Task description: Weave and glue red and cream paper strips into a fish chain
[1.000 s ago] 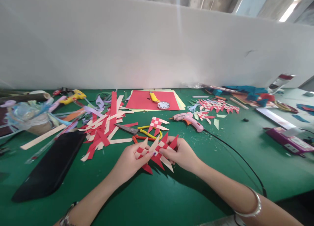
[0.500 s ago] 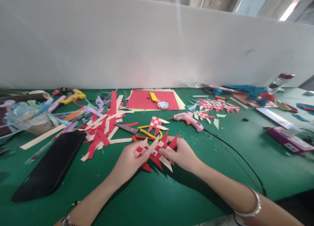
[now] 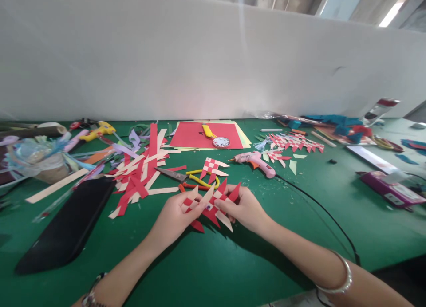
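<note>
My left hand (image 3: 176, 216) pinches a small woven paper fish (image 3: 189, 203) in red and cream checks between thumb and fingers. With thumb and fingers closed, my right hand (image 3: 248, 209) grips a second woven paper fish (image 3: 211, 214), which has pointed strip ends and a small dark eye. The two fish meet or overlap in front of me; my fingers hide the exact contact. Just beyond my hands lie open scissors (image 3: 183, 177) with yellow and orange handles. Another checked paper fish (image 3: 211, 166) rests by the handles.
A pink glue gun (image 3: 256, 159) lies right of centre, its black cord trailing right. Red and cream paper strips (image 3: 143, 174) are heaped on the left beside a black case (image 3: 69, 227). Behind are red paper sheets (image 3: 189, 136), a round sequin container (image 3: 221, 142) and more woven fish (image 3: 293, 142).
Almost nothing differs. Both hands keep their hold on the paper fish, and the view has shifted very slightly.
</note>
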Demonstrator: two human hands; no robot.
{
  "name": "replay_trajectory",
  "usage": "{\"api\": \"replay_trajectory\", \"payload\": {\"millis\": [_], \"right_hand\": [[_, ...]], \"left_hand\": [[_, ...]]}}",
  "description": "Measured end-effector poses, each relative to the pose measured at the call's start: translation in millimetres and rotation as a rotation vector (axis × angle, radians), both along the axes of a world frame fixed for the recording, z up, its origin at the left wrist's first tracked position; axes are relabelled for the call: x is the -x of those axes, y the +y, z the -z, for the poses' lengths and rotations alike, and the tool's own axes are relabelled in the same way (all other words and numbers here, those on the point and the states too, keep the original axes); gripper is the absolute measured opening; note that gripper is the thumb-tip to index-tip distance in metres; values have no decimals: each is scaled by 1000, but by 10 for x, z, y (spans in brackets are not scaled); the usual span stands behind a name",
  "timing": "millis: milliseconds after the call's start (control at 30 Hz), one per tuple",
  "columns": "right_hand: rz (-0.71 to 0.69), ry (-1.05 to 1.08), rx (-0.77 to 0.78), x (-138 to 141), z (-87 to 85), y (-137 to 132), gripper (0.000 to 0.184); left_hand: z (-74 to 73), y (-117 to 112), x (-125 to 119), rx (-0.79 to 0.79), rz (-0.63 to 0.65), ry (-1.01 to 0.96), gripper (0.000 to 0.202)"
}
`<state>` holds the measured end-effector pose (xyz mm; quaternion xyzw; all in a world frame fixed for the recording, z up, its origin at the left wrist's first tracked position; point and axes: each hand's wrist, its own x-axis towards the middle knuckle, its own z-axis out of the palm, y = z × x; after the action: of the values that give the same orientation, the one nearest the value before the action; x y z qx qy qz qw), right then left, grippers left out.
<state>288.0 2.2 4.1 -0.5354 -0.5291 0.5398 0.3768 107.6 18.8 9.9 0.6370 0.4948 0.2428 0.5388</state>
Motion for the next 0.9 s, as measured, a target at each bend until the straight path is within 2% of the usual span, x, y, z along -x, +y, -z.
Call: {"api": "replay_trajectory", "payload": {"millis": [333,667,900], "right_hand": [[-11,26,-7,-3,-5,3,13],[-40,15,-2,-16,-39,0,17],[-60,80,6,-39,14,18,13]], "left_hand": [[5,10,5,28,20,12,32],[-11,13,8,6,24,20,32],[-29,15,10,26,8,13,38]]}}
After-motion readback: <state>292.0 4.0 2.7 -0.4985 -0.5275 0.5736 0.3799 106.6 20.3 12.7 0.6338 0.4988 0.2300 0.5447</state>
